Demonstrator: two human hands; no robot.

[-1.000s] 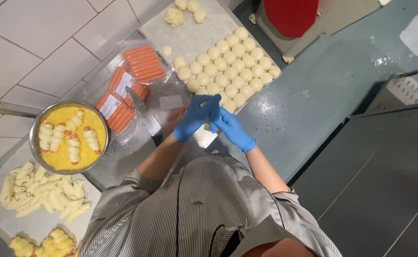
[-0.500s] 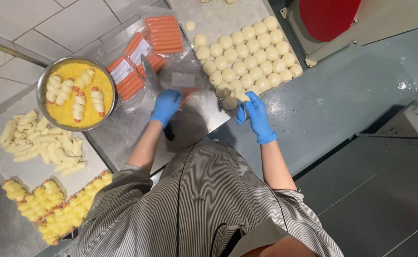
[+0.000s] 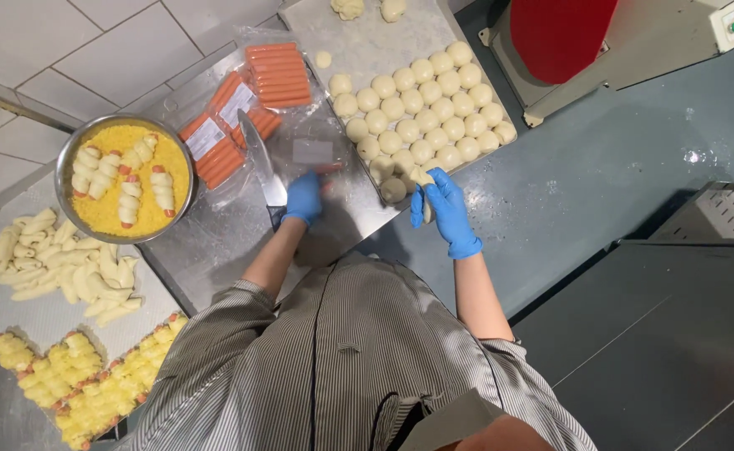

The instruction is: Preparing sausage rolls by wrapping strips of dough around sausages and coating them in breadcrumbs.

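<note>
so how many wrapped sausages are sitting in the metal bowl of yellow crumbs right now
5, all in the metal bowl: two wrapped sausages on its left side, one near the top middle, one low in the centre, one on the right. Others could be buried in the crumbs.

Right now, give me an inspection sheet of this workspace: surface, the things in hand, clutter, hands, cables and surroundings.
Surface: steel worktop, floury board at its far end.
Things in hand: dough piece in the right hand; knife lying beside the left hand; rows of dough balls on the board.
Clutter: packs of sausages; metal bowl of yellow crumbs with wrapped sausages; plain rolls; crumbed rolls.
Hands: left hand gloved blue, closed near the knife handle; right hand gloved blue, closed on the dough piece.
Cables: nothing seen.
Surroundings: white tiled wall; red-topped machine; dark floor.
</note>
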